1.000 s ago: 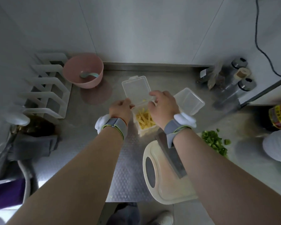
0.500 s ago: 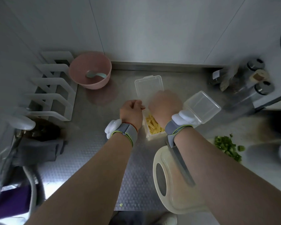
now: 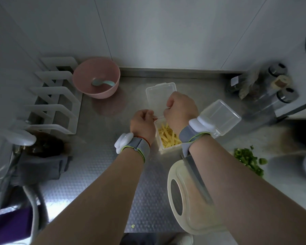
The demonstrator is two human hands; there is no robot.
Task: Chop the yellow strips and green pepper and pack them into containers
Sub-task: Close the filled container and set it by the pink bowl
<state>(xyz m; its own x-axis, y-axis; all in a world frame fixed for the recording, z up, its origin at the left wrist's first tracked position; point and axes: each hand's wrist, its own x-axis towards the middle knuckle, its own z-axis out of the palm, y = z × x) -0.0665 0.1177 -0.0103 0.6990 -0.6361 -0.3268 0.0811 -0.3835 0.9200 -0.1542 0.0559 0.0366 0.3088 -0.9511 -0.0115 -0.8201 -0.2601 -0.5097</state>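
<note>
A clear plastic container (image 3: 168, 150) filled with yellow strips (image 3: 167, 137) stands on the steel counter, its hinged lid (image 3: 158, 96) open and lying toward the wall. My left hand (image 3: 143, 125) grips the container's left back corner with curled fingers. My right hand (image 3: 181, 110) pinches the back rim where the lid joins. Right of it, a second clear container (image 3: 221, 115) stands with nothing inside. Chopped green pepper (image 3: 248, 160) lies in a pile at the right. On the pale cutting board (image 3: 187, 200) rests a knife (image 3: 195, 172), partly under my right forearm.
A pink bowl (image 3: 97, 91) with a spoon sits at the back left next to a white rack (image 3: 55, 98). Spice jars (image 3: 276, 85) stand at the back right. A grey cloth (image 3: 42, 167) lies at the left. The counter's front edge runs just below the board.
The view has drifted left and down. Both hands have closed tighter on the filled container's back rim, and the lid still lies open.
</note>
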